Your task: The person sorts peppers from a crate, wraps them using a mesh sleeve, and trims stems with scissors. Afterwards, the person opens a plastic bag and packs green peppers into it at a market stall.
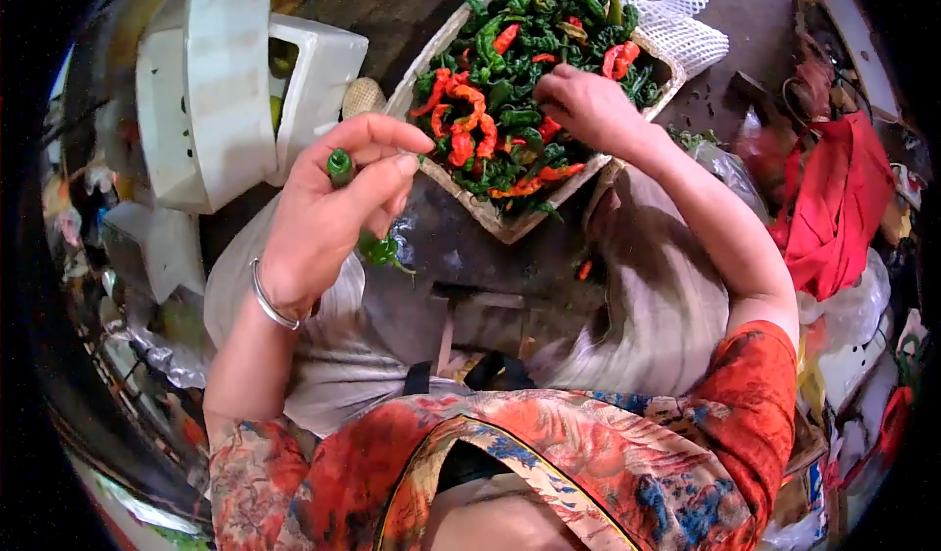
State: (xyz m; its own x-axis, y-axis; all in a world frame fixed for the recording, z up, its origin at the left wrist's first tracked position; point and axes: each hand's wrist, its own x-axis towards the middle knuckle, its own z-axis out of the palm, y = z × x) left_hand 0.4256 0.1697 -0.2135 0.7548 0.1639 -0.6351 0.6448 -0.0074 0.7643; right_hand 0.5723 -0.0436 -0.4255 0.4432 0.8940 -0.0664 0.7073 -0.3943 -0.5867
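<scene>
A white foam box point(510, 225) full of wrinkled green chili peppers point(520, 71) and red chili peppers point(470, 125) stands in front of my knees. My left hand point(343, 174) is raised to the left of the box, fingers curled around a green chili pepper point(339, 164). Thumb and index finger meet at a small green tip, and more green shows below the palm. My right hand point(593, 110) reaches into the right part of the box, fingers bent down among the peppers. Its fingertips are hidden, so what they grip does not show.
White foam boxes point(230, 80) are stacked at the left, with some green things inside one. White foam netting point(676, 12) lies beyond the pepper box at the right. A red cloth bag point(838, 208) and plastic bags point(853, 301) crowd the right side.
</scene>
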